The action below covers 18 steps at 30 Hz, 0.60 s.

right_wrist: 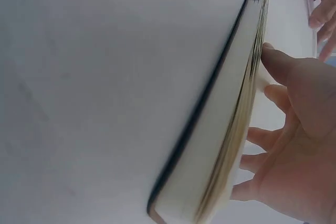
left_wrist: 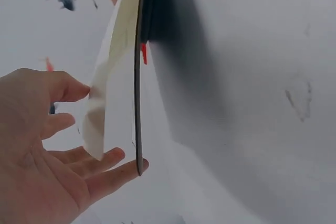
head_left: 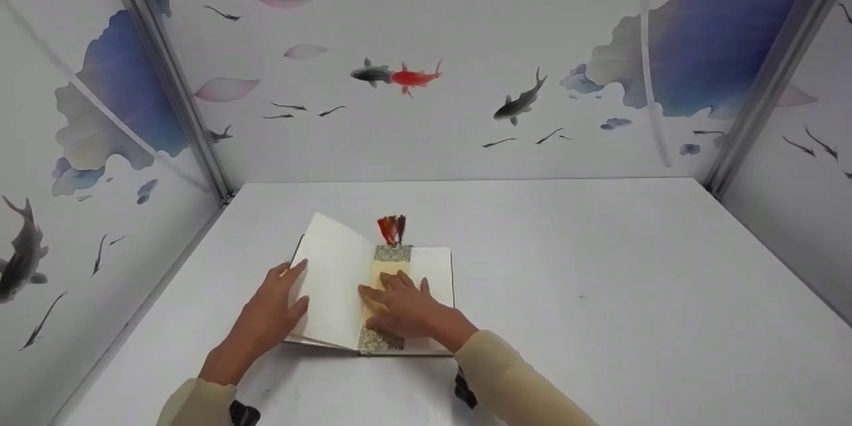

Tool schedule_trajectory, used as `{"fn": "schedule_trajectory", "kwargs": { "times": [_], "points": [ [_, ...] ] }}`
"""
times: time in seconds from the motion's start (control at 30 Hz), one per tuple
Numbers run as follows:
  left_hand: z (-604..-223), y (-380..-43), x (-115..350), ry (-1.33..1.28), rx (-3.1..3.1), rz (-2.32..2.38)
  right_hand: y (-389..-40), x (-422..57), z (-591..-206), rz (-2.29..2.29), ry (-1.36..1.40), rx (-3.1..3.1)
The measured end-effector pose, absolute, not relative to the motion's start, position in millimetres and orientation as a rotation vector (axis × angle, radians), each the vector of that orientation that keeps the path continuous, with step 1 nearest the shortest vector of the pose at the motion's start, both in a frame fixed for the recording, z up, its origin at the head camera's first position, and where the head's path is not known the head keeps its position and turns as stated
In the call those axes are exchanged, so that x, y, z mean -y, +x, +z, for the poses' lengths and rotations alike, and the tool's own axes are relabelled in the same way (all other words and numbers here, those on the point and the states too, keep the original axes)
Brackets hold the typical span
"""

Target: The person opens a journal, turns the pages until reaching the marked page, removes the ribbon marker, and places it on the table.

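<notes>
An open book (head_left: 431, 263) with blank pages lies on the white table. On its right-hand page, along the spine, lies a long yellow bookmark (head_left: 393, 269) with speckled grey ends and a red, orange and dark tassel (head_left: 391, 229) past the top edge. My right hand (head_left: 407, 306) rests on the bookmark, fingers spread, partly covering it. My left hand (head_left: 269, 306) is at the book's left edge. Its thumb touches a raised white page (left_wrist: 97, 114), while the lower fingers reach to the edge of the cover (left_wrist: 137, 103). That page stands tilted up from the cover.
The white table (head_left: 599, 266) extends around the book. Printed panels with fish and petals stand behind (head_left: 452, 26) and at both sides, joined by metal posts (head_left: 166, 73). Small dark marks (head_left: 583, 296) show on the tabletop at right.
</notes>
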<state>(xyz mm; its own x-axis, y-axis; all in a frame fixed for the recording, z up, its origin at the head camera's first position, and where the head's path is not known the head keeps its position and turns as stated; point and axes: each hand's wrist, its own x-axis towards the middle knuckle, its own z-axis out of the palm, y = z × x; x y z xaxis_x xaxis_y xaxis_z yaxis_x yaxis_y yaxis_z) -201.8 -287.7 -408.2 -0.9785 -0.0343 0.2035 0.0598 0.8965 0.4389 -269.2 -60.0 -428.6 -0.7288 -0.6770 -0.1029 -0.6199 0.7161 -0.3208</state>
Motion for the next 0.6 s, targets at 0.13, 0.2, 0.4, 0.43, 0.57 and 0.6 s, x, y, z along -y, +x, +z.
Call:
{"fn": "schedule_trajectory", "kwargs": {
  "times": [0.13, 0.2, 0.4, 0.43, 0.57, 0.6],
  "points": [
    [-412, -204, 279, 0.024, 2.974, -0.553, -271, 59, -430, -0.387, -1.033, -2.717],
    [-414, -206, 275, 0.036, 3.024, -0.538, -271, 59, -431, -0.378, -1.029, -2.719],
    [-422, -214, 260, -0.084, 3.091, -0.635, -273, 60, -432, -0.297, -1.031, -2.745],
    [-423, -216, 258, -0.114, 3.092, -0.661, -273, 60, -433, -0.280, -1.035, -2.752],
    [-431, -222, 251, -0.171, 3.141, -0.697, -276, 59, -434, -0.254, -1.074, -2.779],
    [-432, -223, 250, -0.170, 3.166, -0.689, -277, 58, -435, -0.269, -1.085, -2.781]
  ]
}}
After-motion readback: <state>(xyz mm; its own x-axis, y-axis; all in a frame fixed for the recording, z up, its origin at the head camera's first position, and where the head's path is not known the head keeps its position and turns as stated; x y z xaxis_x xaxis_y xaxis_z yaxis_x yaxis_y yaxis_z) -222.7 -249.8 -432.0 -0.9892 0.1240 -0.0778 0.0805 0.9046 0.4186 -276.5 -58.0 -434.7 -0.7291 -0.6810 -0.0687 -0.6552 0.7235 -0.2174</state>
